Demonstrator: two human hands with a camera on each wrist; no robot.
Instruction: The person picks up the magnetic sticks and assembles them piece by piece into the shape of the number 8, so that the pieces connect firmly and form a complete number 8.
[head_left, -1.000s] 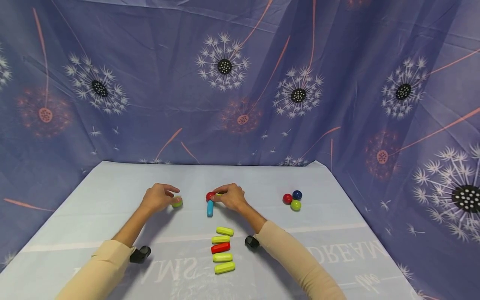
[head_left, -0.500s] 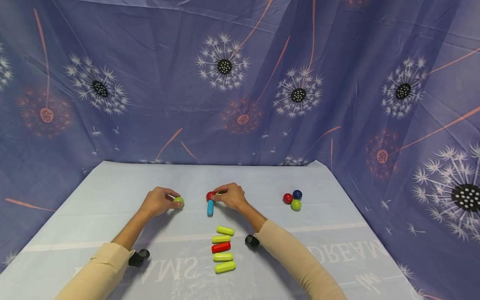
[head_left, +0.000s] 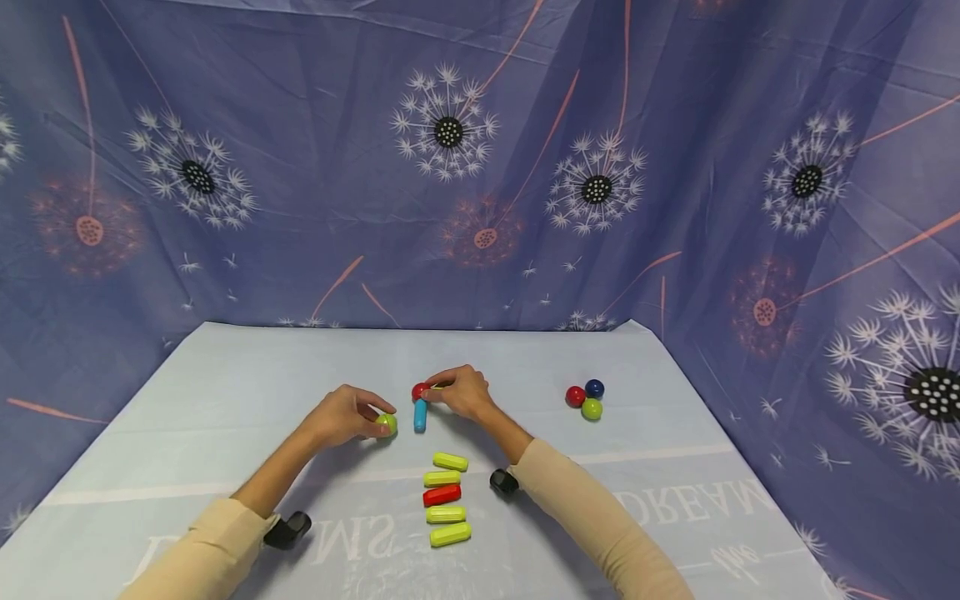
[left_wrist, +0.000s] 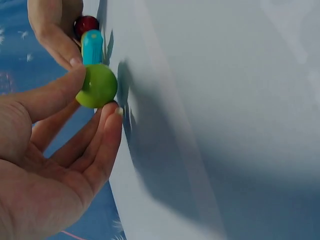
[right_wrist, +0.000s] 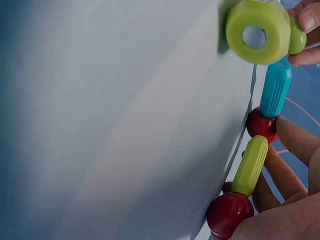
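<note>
My left hand [head_left: 345, 415] pinches a green ball [left_wrist: 98, 86] between thumb and fingertips, just left of the blue rod. My right hand [head_left: 463, 393] grips a joined chain of magnetic-toy pieces. In the right wrist view it runs from a blue rod [right_wrist: 276, 90] to a red ball [right_wrist: 262, 124], then a yellow-green rod [right_wrist: 251, 165] and a second red ball [right_wrist: 230, 215]. The head view shows the blue rod [head_left: 420, 416] pointing toward the person, below the first red ball [head_left: 420, 391]. My right hand mostly covers the yellow-green rod and hides the second red ball there.
Nearer the person lies a column of loose rods: several yellow-green ones [head_left: 450, 535] and a red one [head_left: 442, 496]. To the right sit a red ball [head_left: 575, 397], a dark blue ball [head_left: 595, 389] and a green ball [head_left: 592, 409]. A patterned curtain [head_left: 480, 167] stands behind the table.
My left hand has taken the green ball and carried it right and slightly toward the person, close to the blue rod. My right hand and its chain stay in place.
</note>
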